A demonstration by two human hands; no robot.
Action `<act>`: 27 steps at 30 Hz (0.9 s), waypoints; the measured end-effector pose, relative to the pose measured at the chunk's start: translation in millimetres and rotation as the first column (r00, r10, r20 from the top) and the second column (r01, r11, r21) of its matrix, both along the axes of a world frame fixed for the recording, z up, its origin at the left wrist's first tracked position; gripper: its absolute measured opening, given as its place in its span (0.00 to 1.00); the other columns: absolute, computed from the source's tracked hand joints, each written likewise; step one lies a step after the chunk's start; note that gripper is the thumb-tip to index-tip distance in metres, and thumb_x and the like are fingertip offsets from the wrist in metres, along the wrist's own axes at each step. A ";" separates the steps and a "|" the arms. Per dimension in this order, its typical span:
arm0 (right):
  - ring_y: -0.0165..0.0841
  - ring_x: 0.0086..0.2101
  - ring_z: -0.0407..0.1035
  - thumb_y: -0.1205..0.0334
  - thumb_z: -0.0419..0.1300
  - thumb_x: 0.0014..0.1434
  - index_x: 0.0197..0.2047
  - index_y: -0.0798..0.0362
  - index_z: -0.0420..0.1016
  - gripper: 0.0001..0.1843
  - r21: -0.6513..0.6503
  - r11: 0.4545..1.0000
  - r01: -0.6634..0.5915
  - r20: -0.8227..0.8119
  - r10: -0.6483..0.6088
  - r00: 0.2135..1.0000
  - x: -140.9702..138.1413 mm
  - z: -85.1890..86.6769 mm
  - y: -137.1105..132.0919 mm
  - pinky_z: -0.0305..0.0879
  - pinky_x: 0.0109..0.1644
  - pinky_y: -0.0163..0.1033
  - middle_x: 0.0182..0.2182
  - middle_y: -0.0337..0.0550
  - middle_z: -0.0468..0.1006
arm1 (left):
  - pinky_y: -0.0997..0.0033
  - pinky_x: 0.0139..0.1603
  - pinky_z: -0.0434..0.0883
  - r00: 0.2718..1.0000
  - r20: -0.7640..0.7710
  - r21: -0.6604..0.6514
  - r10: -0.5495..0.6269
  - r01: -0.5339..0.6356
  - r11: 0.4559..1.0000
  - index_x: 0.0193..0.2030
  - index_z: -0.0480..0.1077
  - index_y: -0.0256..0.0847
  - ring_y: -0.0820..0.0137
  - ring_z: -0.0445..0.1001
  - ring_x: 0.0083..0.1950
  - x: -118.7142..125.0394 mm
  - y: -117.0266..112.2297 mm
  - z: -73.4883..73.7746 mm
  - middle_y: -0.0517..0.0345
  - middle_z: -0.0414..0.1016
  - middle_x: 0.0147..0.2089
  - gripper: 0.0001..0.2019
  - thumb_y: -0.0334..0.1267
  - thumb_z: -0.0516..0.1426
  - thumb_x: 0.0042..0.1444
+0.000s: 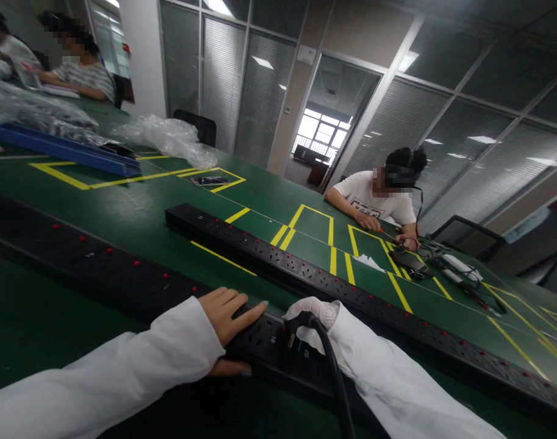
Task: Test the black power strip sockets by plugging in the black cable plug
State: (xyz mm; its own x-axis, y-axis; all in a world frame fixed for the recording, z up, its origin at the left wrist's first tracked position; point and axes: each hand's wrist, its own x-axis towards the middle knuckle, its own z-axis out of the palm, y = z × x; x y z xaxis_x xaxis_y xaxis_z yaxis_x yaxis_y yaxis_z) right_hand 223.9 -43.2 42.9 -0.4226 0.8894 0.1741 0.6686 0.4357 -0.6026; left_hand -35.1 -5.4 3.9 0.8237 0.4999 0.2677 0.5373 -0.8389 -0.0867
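From my end: bare left hand (226,317) is clasping the long, flat black power strip with red dots (143,283) — fingers over the top, thumb on the near side. White-gloved right hand (317,317) has its fingers closed on a chunky black plug (301,320), right over that strip's sockets by the "02" mark. Can't tell if it's seated.

Risks as I see them: the thick black cable (330,360) arcs down toward the wearer, so its pull could tip the plug and misalign the pins. A loose left hold could let the strip slide or twist under a push.

Clearance: a second long black strip (351,296) lies just beyond the glove, so forward room is tight. Bare green worktop (264,198) opens up past it; a co-worker (374,198) sits well off. Near edge is too dark to read.
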 end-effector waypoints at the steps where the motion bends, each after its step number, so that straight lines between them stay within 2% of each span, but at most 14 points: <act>1: 0.28 0.29 0.72 0.65 0.58 0.54 0.41 0.51 0.74 0.11 0.019 0.998 -0.061 0.013 0.061 0.998 1.0 4.9 -0.6 0.67 0.31 0.31 0.32 0.38 0.78 | 0.52 0.42 0.68 1.000 0.000 0.001 0.002 -0.002 1.000 0.64 0.55 0.41 0.53 0.69 0.42 0.0 -0.3 0.2 0.41 0.69 0.48 0.42 0.61 0.59 0.45; 3: 0.29 0.34 0.73 0.62 0.59 0.56 0.45 0.48 0.73 0.13 0.123 0.968 -0.220 0.118 0.206 0.971 1.0 15.3 -2.3 0.68 0.40 0.35 0.34 0.36 0.78 | 0.52 0.42 0.67 1.000 -0.002 0.006 0.002 -0.002 1.000 0.63 0.56 0.41 0.53 0.69 0.42 0.2 -0.9 1.3 0.41 0.69 0.48 0.42 0.60 0.59 0.45; 5: 0.31 0.39 0.73 0.60 0.60 0.56 0.50 0.46 0.70 0.17 0.223 0.919 -0.325 0.226 0.276 0.934 -0.8 23.4 -4.5 0.65 0.50 0.39 0.41 0.36 0.78 | 0.52 0.42 0.67 1.000 -0.011 0.013 0.007 -0.007 1.000 0.63 0.56 0.42 0.53 0.69 0.42 0.5 -1.8 2.7 0.42 0.69 0.47 0.41 0.60 0.58 0.45; 8: 0.32 0.42 0.71 0.58 0.60 0.57 0.53 0.44 0.69 0.19 0.304 0.864 -0.401 0.330 0.299 0.895 -3.9 28.8 -6.3 0.65 0.47 0.37 0.50 0.37 0.73 | 0.53 0.42 0.67 1.000 -0.020 0.017 0.025 -0.024 1.000 0.63 0.57 0.42 0.54 0.69 0.42 1.2 -3.0 4.3 0.43 0.69 0.46 0.40 0.60 0.58 0.46; 10: 0.30 0.40 0.71 0.58 0.59 0.58 0.54 0.42 0.69 0.19 0.337 0.838 -0.428 0.378 0.296 0.877 -5.3 31.2 -5.9 0.66 0.42 0.35 0.49 0.36 0.74 | 0.52 0.42 0.67 1.000 -0.005 0.020 0.023 -0.023 1.000 0.62 0.58 0.42 0.54 0.69 0.42 1.4 -3.3 4.4 0.43 0.69 0.46 0.40 0.61 0.57 0.46; 14: 0.31 0.34 0.70 0.60 0.59 0.57 0.56 0.46 0.66 0.23 0.313 0.809 -0.497 0.438 0.342 0.832 -7.7 42.5 -4.7 0.65 0.36 0.35 0.45 0.37 0.76 | 0.51 0.41 0.67 1.000 0.018 0.016 0.008 -0.008 1.000 0.62 0.58 0.40 0.53 0.69 0.41 1.7 -2.7 3.4 0.41 0.69 0.47 0.40 0.62 0.56 0.47; 19: 0.35 0.41 0.71 0.61 0.57 0.58 0.55 0.51 0.68 0.21 0.223 0.827 -0.516 0.436 0.389 0.812 -13.0 48.9 -4.2 0.65 0.43 0.37 0.47 0.40 0.76 | 0.52 0.41 0.67 1.000 0.013 0.015 -0.003 0.003 1.000 0.62 0.58 0.40 0.53 0.70 0.41 1.9 -1.3 1.3 0.40 0.69 0.47 0.40 0.61 0.56 0.47; 21: 0.33 0.40 0.72 0.60 0.55 0.60 0.50 0.50 0.73 0.15 0.172 0.884 -0.436 0.390 0.345 0.854 -18.3 44.7 -3.8 0.65 0.40 0.36 0.44 0.39 0.77 | 0.52 0.41 0.67 1.000 0.016 0.024 0.006 -0.006 1.000 0.62 0.58 0.40 0.53 0.69 0.41 2.0 -1.0 0.2 0.41 0.69 0.47 0.39 0.61 0.56 0.48; 23: 0.30 0.34 0.73 0.56 0.55 0.61 0.41 0.50 0.78 0.13 0.052 0.974 -0.218 0.303 0.193 0.933 -26.1 41.0 -4.4 0.65 0.32 0.33 0.36 0.38 0.80 | 0.53 0.41 0.67 1.000 0.011 0.030 0.012 -0.012 0.999 0.63 0.58 0.40 0.53 0.69 0.42 2.3 -0.9 -0.4 0.41 0.69 0.47 0.40 0.61 0.57 0.47; 24: 0.29 0.29 0.73 0.52 0.56 0.59 0.37 0.49 0.79 0.13 -0.032 0.996 -0.081 0.265 0.087 0.960 -30.6 40.5 -5.4 0.63 0.27 0.31 0.30 0.38 0.80 | 0.53 0.41 0.67 1.000 0.006 0.031 0.013 -0.014 0.999 0.63 0.57 0.41 0.53 0.69 0.42 2.4 -0.9 -0.4 0.42 0.69 0.47 0.40 0.61 0.57 0.47; 25: 0.28 0.25 0.72 0.49 0.59 0.56 0.32 0.49 0.79 0.14 -0.109 0.992 0.055 0.242 -0.027 0.970 -35.1 41.2 -6.8 0.60 0.22 0.30 0.24 0.37 0.78 | 0.53 0.41 0.67 1.000 0.000 0.030 0.014 -0.014 0.999 0.63 0.57 0.41 0.53 0.69 0.42 2.5 -0.9 -0.2 0.42 0.69 0.47 0.40 0.61 0.57 0.46; 27: 0.27 0.20 0.69 0.47 0.62 0.51 0.26 0.50 0.78 0.15 -0.182 0.954 0.238 0.233 -0.194 0.953 -43.0 46.0 -10.5 0.55 0.18 0.28 0.20 0.37 0.76 | 0.54 0.40 0.67 1.000 -0.005 0.028 0.011 -0.011 1.000 0.63 0.57 0.41 0.53 0.69 0.41 2.6 -1.0 0.6 0.42 0.70 0.47 0.40 0.61 0.57 0.47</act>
